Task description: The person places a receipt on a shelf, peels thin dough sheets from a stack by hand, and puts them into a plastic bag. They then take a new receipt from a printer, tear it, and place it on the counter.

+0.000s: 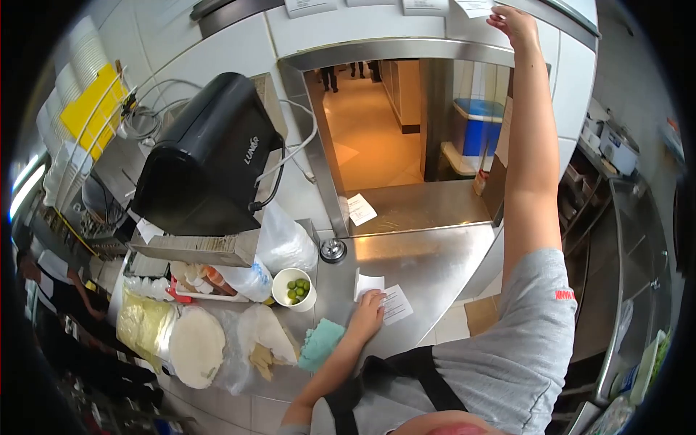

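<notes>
My right hand (518,26) is raised high at the upper right, its fingertips pinched on a printed order ticket (476,7) under the metal rail on the tiled wall. Down on the steel counter, my left hand (370,312) has its fingers closed at the lower edge of a curled white ticket (370,286). A second printed ticket (396,304) lies flat right beside those fingers. More tickets (310,6) hang along the rail to the left. Another printed slip (361,209) rests at the left corner of the pass-through window ledge.
A black printer (210,156) stands at left with cables. Near it are a call bell (333,251), a white tub of green limes (293,288), a teal cloth (322,344), flat round dough (197,346) and plastic bags. Beyond the window frame (399,49) is an orange-lit floor. People stand far left.
</notes>
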A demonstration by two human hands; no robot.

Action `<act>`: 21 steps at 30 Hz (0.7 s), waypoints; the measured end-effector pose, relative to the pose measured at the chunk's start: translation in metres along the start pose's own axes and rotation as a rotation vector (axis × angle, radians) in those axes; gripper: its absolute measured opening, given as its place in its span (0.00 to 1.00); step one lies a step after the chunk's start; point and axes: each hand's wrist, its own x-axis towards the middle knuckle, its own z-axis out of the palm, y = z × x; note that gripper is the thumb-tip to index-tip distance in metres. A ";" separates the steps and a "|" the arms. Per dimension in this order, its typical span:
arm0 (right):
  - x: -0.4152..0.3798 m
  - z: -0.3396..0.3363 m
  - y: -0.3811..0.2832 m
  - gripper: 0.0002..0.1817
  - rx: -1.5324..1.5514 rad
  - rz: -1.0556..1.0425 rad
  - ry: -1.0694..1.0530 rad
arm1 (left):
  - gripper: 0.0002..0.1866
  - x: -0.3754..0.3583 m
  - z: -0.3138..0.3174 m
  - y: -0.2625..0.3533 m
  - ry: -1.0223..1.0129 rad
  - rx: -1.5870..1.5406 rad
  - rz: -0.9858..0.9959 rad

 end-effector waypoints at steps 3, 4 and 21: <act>0.006 0.048 -0.022 0.06 0.160 -0.064 0.197 | 0.20 -0.007 -0.001 0.000 0.086 0.155 -0.031; 0.016 0.051 -0.020 0.08 0.181 -0.045 0.164 | 0.22 -0.004 -0.005 0.005 0.128 0.244 -0.047; -0.621 0.021 0.140 0.25 -0.552 0.737 -1.015 | 0.39 0.008 -0.020 -0.037 0.473 -0.197 -0.485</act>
